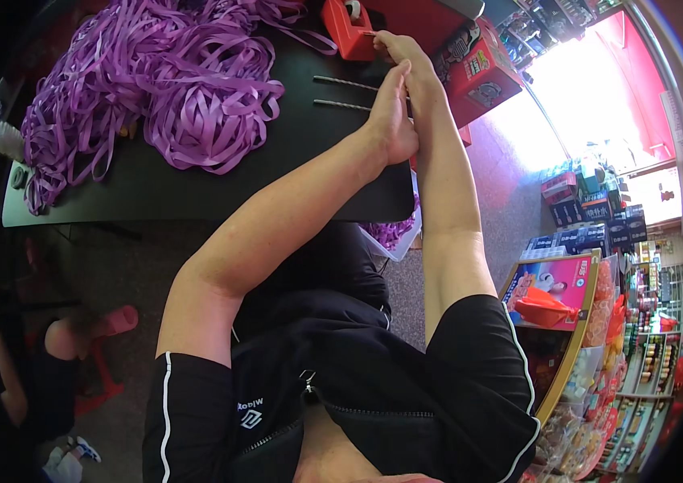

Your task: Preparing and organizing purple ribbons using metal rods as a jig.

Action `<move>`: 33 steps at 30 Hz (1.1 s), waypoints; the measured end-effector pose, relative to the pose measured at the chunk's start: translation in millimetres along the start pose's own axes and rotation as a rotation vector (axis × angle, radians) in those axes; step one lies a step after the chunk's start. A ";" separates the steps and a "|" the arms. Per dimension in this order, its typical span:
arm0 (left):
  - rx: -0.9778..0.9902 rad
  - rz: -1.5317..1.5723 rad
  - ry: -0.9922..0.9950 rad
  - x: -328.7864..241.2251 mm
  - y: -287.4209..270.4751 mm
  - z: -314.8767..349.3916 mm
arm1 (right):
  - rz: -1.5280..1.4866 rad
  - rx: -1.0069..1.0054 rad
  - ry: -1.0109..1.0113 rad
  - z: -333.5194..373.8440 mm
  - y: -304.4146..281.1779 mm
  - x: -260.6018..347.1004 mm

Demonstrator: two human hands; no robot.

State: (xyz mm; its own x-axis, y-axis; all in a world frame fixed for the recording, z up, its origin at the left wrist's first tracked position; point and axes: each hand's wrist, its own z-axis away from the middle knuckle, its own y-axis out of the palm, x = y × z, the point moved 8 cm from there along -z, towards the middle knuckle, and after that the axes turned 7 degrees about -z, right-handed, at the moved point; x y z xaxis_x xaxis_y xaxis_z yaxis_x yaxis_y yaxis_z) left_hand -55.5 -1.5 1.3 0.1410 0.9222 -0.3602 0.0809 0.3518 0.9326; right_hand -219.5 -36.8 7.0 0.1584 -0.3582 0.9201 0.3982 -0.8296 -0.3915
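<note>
- Shop floor point(148, 262), dim at left; another person point(48, 394) by a red stool point(100, 378), mostly lost in shadow.
- Next, on the black table point(221, 197), purple ribbon point(209, 121) in a big loose heap, probably set to the left to leave bare surface near the arms; top of the heap cut off by the frame.
- Then two metal rods point(341, 81), lying roughly parallel and apart, perhaps so placed on purpose; right ends hidden behind the left hand.
- Just above, a red tape dispenser point(349, 40) near the far side, within easy reach; upper end cropped.
- Left hand point(394, 121) with fingers straight and together, against or just in front of the right wrist; palm hidden, so no telling about any hold.
- Right hand point(396, 50) with fingers bent toward the dispenser, at or just beside its edge; too small to tell how far parted, or holding what.
- Below the table edge, a pale tub point(400, 253) of more ribbon, partly blocked.
- Farther right, a red box point(478, 76), then crowded shelves point(655, 354), bent by the lens.
</note>
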 end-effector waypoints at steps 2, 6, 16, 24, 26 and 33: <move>0.039 -0.012 0.014 -7.0 -6.7 -4.4 | 0.039 -0.019 -0.088 8.0 8.9 18.4; 0.011 0.007 -0.071 1.7 -9.0 -5.1 | 0.017 -0.025 -0.071 8.8 2.8 13.2; -0.121 -0.052 -0.102 6.7 -19.8 -6.1 | -0.250 0.071 -0.193 107.3 -66.8 29.6; -0.123 -0.086 -0.114 9.8 -22.2 -6.9 | 0.129 -0.062 -0.455 161.4 -82.6 38.4; -0.114 -0.123 -0.083 9.5 -23.1 -8.0 | 0.144 -0.076 -0.481 166.7 -82.5 37.2; -0.078 -0.234 -0.073 9.1 -16.7 -5.3 | 0.159 -0.167 -0.491 172.5 -78.5 36.5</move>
State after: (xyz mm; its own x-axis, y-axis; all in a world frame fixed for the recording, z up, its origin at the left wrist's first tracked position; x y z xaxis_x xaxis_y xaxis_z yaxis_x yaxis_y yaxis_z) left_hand -60.8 1.8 -17.4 0.1984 0.8012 -0.5646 0.0439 0.5682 0.8217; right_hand -89.1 89.2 73.3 0.6247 -0.2756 0.7306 0.1923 -0.8525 -0.4860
